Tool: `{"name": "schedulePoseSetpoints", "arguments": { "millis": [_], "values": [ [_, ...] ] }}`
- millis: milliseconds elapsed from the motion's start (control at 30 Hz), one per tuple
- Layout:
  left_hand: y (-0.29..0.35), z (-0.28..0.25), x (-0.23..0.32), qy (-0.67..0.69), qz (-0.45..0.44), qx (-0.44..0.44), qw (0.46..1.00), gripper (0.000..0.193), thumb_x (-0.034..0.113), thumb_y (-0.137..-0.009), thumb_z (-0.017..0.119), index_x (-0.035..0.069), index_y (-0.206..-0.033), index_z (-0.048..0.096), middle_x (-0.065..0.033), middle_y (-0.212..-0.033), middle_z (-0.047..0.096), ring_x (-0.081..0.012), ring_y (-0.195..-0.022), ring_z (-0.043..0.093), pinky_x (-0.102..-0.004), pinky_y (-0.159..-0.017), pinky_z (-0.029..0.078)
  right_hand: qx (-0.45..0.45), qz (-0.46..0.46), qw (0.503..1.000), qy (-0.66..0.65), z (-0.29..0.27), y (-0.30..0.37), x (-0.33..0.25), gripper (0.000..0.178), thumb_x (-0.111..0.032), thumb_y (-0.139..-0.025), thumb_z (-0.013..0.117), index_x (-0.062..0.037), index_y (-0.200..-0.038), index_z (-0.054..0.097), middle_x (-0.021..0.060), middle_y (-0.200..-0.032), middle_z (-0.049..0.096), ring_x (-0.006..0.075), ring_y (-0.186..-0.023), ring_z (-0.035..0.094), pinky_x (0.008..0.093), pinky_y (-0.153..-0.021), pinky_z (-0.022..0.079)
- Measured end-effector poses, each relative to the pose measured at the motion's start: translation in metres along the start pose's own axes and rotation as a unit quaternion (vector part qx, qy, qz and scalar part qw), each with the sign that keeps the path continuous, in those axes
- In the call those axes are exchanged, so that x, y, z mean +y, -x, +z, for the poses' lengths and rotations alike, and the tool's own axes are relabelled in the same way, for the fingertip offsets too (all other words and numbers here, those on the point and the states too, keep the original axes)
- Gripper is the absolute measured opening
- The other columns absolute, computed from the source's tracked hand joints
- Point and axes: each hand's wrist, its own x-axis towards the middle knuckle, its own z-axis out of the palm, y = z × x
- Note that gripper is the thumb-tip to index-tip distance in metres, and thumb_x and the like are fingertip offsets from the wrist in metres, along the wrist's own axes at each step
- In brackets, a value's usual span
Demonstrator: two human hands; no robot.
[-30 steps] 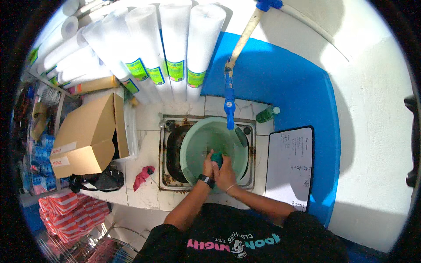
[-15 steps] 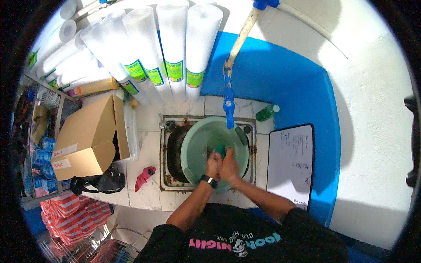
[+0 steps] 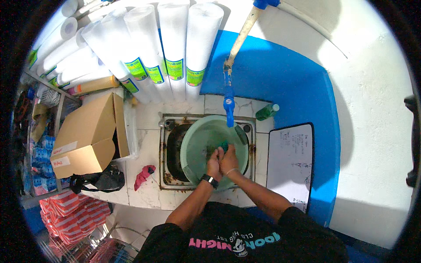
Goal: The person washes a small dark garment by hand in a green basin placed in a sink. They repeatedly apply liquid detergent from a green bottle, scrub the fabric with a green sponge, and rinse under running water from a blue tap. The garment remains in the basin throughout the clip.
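Observation:
A pale green basin rests in the metal sink, holding some water. Inside it, my left hand and my right hand are pressed together, fingers closed. A small dark green wad pokes out beyond my fingertips. Whether it is a cloth or a scouring pad I cannot make out, and most of it is covered by my hands. Over the basin's far rim hangs a blue tap. A dark strip lies against the basin's inner right wall.
Around the basin is a rusty-edged sink in a tiled counter. A crumpled pink cloth and a cardboard box are at left. On the right are a green bottle and a whiteboard. White rolls stand behind.
My hands have shifted slightly, still together in the basin. The motion blur on them has lessened, and the green wad now shows at my right fingertips.

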Motion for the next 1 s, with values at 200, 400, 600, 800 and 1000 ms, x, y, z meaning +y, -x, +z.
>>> {"name": "schedulePoseSetpoints", "arguments": {
  "millis": [200, 400, 600, 800, 1000],
  "values": [
    [0.011, 0.003, 0.013, 0.280, -0.101, -0.050, 0.953, 0.034, 0.041, -0.102, 0.046, 0.010, -0.102, 0.061, -0.0021, -0.089, 0.062, -0.0157, -0.078, 0.060, -0.0332, -0.071, 0.051, -0.099, 0.041, 0.994, -0.018, -0.004, 0.005, -0.003, 0.056, -0.040, -0.100, 0.049, 0.0038, -0.133, 0.036, 0.0327, -0.123, 0.052, 0.0499, -0.109, 0.057, 0.0522, -0.091, 0.047],
    [0.003, -0.002, 0.000, 0.237, -0.144, -0.022, 0.960, 0.034, 0.043, -0.103, 0.047, 0.011, -0.102, 0.059, 0.0012, -0.084, 0.058, -0.0148, -0.075, 0.058, -0.0332, -0.073, 0.049, -0.062, -0.076, 0.995, 0.019, -0.011, 0.001, -0.009, 0.054, -0.041, -0.100, 0.052, 0.0041, -0.127, 0.040, 0.0326, -0.116, 0.055, 0.0497, -0.103, 0.058, 0.0536, -0.084, 0.048],
    [-0.004, 0.001, -0.006, 0.223, -0.061, -0.041, 0.972, 0.032, 0.041, -0.102, 0.046, 0.013, -0.096, 0.059, 0.0002, -0.079, 0.058, -0.0137, -0.073, 0.057, -0.0312, -0.067, 0.049, -0.087, -0.025, 0.996, 0.013, -0.015, -0.003, -0.013, 0.064, -0.045, -0.099, 0.050, 0.0043, -0.138, 0.034, 0.0314, -0.125, 0.052, 0.0500, -0.111, 0.056, 0.0556, -0.091, 0.047],
    [0.008, -0.005, 0.012, 0.199, -0.063, -0.025, 0.978, 0.035, 0.041, -0.102, 0.044, 0.011, -0.097, 0.061, 0.0019, -0.071, 0.056, -0.0122, -0.065, 0.056, -0.0330, -0.061, 0.048, -0.115, 0.043, 0.992, 0.008, -0.007, 0.004, -0.011, 0.062, -0.047, -0.099, 0.050, -0.0004, -0.138, 0.036, 0.0298, -0.129, 0.050, 0.0491, -0.110, 0.056, 0.0544, -0.092, 0.047],
    [-0.002, -0.009, 0.001, 0.338, -0.064, -0.179, 0.922, 0.037, 0.032, -0.105, 0.037, 0.007, -0.117, 0.061, -0.0048, -0.099, 0.066, -0.0186, -0.082, 0.060, -0.0321, -0.080, 0.049, -0.113, 0.004, 0.994, 0.007, 0.000, -0.007, 0.009, 0.059, -0.045, -0.099, 0.050, 0.0013, -0.134, 0.038, 0.0304, -0.122, 0.055, 0.0512, -0.110, 0.055, 0.0558, -0.090, 0.046]
  ]
}}
